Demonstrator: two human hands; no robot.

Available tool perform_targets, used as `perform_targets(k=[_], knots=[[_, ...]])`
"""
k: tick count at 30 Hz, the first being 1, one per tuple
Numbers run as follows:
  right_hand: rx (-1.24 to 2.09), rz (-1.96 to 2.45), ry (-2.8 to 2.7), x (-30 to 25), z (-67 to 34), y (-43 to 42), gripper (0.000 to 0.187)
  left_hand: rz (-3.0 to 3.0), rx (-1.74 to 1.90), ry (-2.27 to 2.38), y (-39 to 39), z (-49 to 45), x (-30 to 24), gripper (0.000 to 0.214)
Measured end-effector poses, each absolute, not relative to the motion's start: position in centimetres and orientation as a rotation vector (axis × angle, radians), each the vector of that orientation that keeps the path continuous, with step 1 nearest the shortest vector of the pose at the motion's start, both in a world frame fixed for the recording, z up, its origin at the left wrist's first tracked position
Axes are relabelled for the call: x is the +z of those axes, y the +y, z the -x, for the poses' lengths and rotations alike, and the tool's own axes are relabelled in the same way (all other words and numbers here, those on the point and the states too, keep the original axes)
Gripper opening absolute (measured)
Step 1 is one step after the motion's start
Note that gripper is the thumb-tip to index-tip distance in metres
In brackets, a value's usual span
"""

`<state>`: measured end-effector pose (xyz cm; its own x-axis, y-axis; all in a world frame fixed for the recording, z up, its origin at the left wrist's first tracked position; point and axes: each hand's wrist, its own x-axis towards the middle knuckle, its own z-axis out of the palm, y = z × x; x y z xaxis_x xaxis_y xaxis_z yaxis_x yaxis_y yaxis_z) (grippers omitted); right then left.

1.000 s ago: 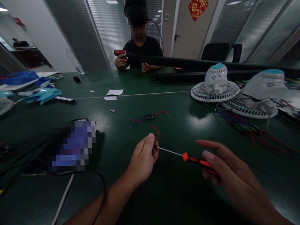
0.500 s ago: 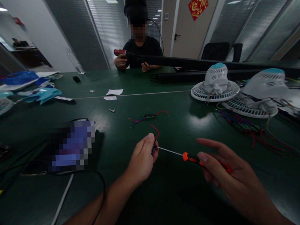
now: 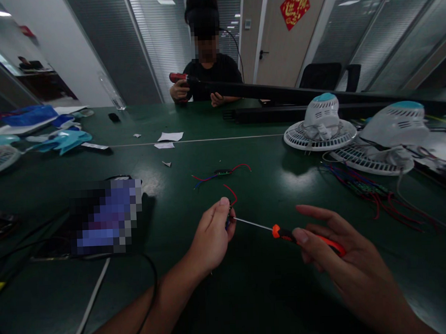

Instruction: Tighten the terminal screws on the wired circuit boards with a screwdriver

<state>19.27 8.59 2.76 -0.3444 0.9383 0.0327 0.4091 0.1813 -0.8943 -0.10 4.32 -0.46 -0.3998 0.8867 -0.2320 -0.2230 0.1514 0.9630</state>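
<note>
My left hand (image 3: 213, 232) pinches a small circuit board (image 3: 228, 218), mostly hidden by the fingers, with a red wire (image 3: 233, 193) curling out above it. An orange and black screwdriver (image 3: 284, 233) lies in my right hand (image 3: 339, 255), thumb against the handle and index finger stretched away from it. Its thin shaft points left, and the tip meets the edge of the board at my left fingertips. Just beyond my left hand, a second circuit board (image 3: 223, 172) with red and blue wires rests on the green table (image 3: 261, 185).
To the right stand white fan housings (image 3: 321, 121) beside a bundle of wired boards (image 3: 367, 186). A blurred-out screen device (image 3: 107, 216) and cables lie at left. Paper scraps (image 3: 170, 137) are further back. Across the table, a person (image 3: 213, 66) holds a red tool and a long black bar (image 3: 264, 90).
My right hand's fingers have shifted slightly on the screwdriver handle, which seems a little turned. My left hand and the board stay in place.
</note>
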Motion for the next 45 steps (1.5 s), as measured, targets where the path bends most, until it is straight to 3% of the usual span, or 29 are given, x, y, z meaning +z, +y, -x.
perform_targets(k=[6, 14, 21, 30, 37, 45], knots=[[1.285, 1.388, -1.817, 2.49, -19.36, 8.54, 0.059, -0.624, 1.412, 1.473, 4.28, 0.0, -0.12, 0.038], [1.124, 1.263, -1.951, 2.28, -19.77, 8.68, 0.045, -0.649, 1.412, 1.477, 4.22, 0.07, -0.14, 0.038], [1.06, 1.262, -1.95, 2.56, -19.43, 8.8, 0.043, -0.659, 1.415, 1.468, 4.28, 0.0, -0.14, 0.04], [1.107, 1.269, -1.881, 2.87, -19.55, 8.55, 0.046, -0.682, 1.392, 1.464, 4.09, 0.08, 0.01, 0.039], [1.363, 1.364, -1.755, 2.63, -19.38, 8.45, 0.063, -0.663, 1.389, 1.486, 4.14, -0.01, 0.06, 0.039], [1.282, 1.331, -1.861, 2.66, -19.73, 8.39, 0.057, -0.638, 1.405, 1.464, 4.33, 0.02, -0.04, 0.037]])
